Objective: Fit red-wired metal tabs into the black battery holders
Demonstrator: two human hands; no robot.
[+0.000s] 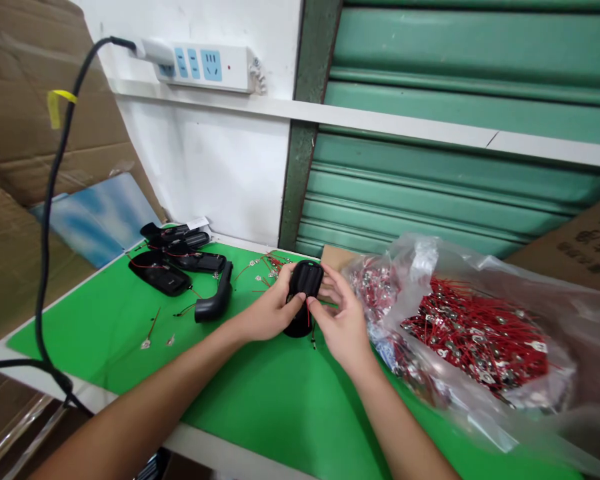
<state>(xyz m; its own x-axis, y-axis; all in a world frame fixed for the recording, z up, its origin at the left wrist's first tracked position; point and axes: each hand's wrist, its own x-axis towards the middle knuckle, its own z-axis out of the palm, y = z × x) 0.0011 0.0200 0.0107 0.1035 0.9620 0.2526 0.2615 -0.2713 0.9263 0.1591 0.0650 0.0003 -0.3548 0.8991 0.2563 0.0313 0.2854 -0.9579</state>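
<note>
Both hands meet over the green table mat (260, 400), around a black plastic housing (307, 279) with a hollow, slotted upper part. My left hand (273, 307) grips it from the left, thumb pressed on its lower middle. From the right, my right hand (341, 320) closes on it, with thumb and fingertips at its edge and a bit of red wire by the thumb. A thin dark lead with a small metal end (314, 343) hangs below the housing. Part of the housing is hidden by the fingers.
Several black housings with red wires (167, 270) lie at the left back, beside a dark curved tube (215, 297). A plastic bag (480, 340) of red-wired metal contacts fills the right side. A black cable (55, 173) runs down from a power strip (205, 67).
</note>
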